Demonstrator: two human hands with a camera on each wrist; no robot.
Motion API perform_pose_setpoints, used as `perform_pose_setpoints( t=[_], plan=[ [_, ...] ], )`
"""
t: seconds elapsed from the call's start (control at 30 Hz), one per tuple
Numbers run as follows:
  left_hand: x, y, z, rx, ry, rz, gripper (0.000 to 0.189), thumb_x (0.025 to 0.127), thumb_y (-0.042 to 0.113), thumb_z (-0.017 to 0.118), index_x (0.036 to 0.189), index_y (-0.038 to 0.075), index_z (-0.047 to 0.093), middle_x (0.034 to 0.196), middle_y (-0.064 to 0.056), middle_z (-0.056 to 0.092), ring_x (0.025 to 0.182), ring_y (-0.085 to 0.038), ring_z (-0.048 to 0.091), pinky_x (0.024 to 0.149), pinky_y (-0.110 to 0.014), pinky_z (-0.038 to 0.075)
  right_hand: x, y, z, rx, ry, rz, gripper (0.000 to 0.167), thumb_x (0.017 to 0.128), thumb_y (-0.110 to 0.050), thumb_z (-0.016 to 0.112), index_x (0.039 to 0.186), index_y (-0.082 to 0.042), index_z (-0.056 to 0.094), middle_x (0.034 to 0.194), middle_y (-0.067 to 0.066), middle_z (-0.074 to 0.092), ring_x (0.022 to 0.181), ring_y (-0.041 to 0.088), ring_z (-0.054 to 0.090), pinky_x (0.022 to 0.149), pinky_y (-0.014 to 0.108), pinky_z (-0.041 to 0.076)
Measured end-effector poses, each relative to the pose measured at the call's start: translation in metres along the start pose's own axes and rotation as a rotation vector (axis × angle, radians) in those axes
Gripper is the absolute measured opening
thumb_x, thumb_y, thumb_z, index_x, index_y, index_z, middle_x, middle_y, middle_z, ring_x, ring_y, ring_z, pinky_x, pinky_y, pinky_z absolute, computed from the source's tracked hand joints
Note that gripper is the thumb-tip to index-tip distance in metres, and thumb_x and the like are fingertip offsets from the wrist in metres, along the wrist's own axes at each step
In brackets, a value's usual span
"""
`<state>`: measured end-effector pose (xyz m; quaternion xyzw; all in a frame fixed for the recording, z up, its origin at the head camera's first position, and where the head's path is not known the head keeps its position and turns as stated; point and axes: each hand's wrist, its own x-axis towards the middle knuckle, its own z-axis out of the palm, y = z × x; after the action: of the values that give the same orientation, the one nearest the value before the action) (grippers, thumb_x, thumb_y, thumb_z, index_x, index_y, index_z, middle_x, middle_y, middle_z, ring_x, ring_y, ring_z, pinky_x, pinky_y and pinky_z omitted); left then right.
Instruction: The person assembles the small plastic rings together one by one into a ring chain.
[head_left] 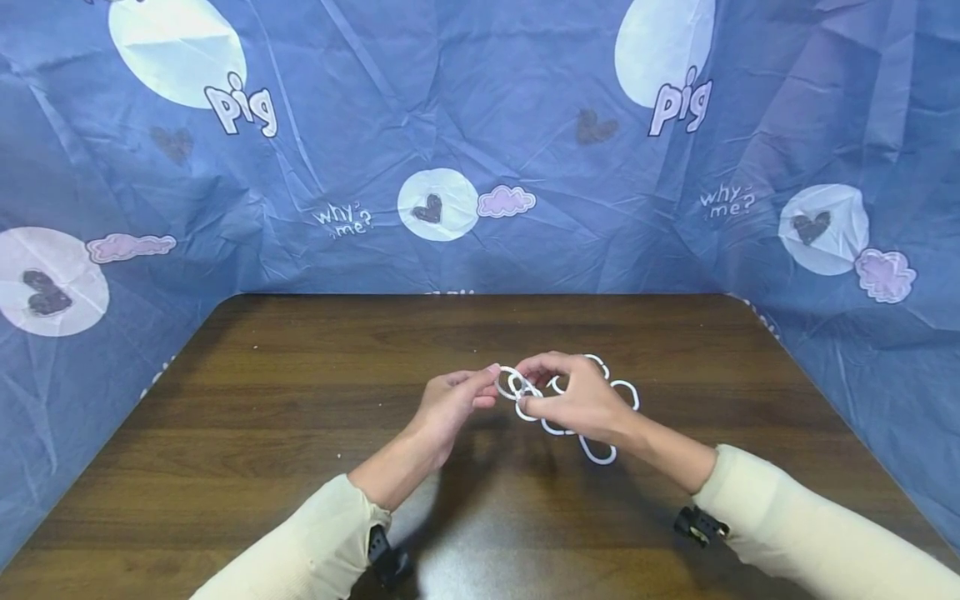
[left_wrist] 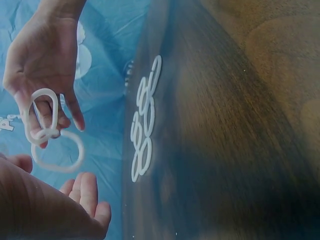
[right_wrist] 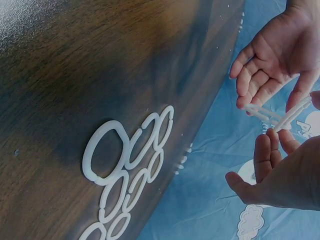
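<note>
Two white oval plastic links are up between the hands, crossing where they meet. My left hand [head_left: 446,408] pinches the left link [left_wrist: 58,169] at its edge, between thumb and fingertips. From the other side, my right hand [head_left: 581,400] pinches the second link [left_wrist: 42,93] with thumb and fingers. The right wrist view has both links edge-on, the right hand's link [right_wrist: 292,116] nearer to that camera. Below the hands, more white links [right_wrist: 86,159] lie grouped on the table, partly covered by the right hand in the head view.
The dark wooden table [head_left: 300,433] has rounded far corners. A blue printed cloth [head_left: 480,100] hangs behind it and along both sides. Each forearm has a cream sleeve [head_left: 787,500] with a dark strap [head_left: 701,525] near the wrist.
</note>
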<state>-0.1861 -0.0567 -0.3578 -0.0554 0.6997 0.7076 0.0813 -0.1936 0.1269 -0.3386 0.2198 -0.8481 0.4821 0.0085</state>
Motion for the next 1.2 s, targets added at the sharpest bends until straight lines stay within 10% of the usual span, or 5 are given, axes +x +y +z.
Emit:
perform_pose_setpoints(
  t=[0.27,0.57,0.93,1.2],
  plan=[
    [0.000,-0.001,-0.003,0.031,0.031,0.031,0.035,0.091,0.025,0.064,0.112,-0.003,0.064,0.104,-0.015,0.070,0.102,-0.032,0.064,0.106,-0.058,0.028,0.001,0.001,-0.001,0.038,-0.013,0.010,0.032,0.074,-0.012,0.073,0.104,-0.004,0.070,0.087,0.006,0.068,0.084,0.017,0.060,0.076,0.026,0.047],
    [-0.002,0.002,0.000,0.067,0.102,0.190,0.024,0.082,0.002,0.071,0.106,0.001,0.069,0.099,-0.012,0.070,0.087,-0.014,0.061,0.075,-0.023,0.048,0.004,0.002,-0.005,0.159,-0.063,0.058,0.030,0.077,-0.010,0.071,0.105,-0.003,0.070,0.086,0.005,0.067,0.083,0.019,0.061,0.074,0.028,0.049],
    [-0.005,0.003,0.006,0.170,0.107,0.423,0.021,0.073,-0.003,0.078,0.092,0.006,0.075,0.093,-0.008,0.067,0.090,-0.028,0.062,0.082,-0.035,0.052,0.005,0.004,-0.007,0.297,-0.135,0.100,0.033,0.079,-0.009,0.069,0.108,0.006,0.067,0.088,0.008,0.068,0.084,0.015,0.062,0.077,0.027,0.050],
    [-0.005,0.002,0.007,0.211,0.116,0.453,0.014,0.074,-0.001,0.078,0.086,0.007,0.076,0.087,-0.005,0.065,0.081,-0.015,0.063,0.077,-0.029,0.052,0.004,0.006,-0.007,0.357,-0.183,0.116,0.036,0.082,-0.012,0.060,0.112,0.009,0.064,0.106,0.023,0.067,0.091,0.015,0.062,0.086,0.030,0.048]
  ],
)
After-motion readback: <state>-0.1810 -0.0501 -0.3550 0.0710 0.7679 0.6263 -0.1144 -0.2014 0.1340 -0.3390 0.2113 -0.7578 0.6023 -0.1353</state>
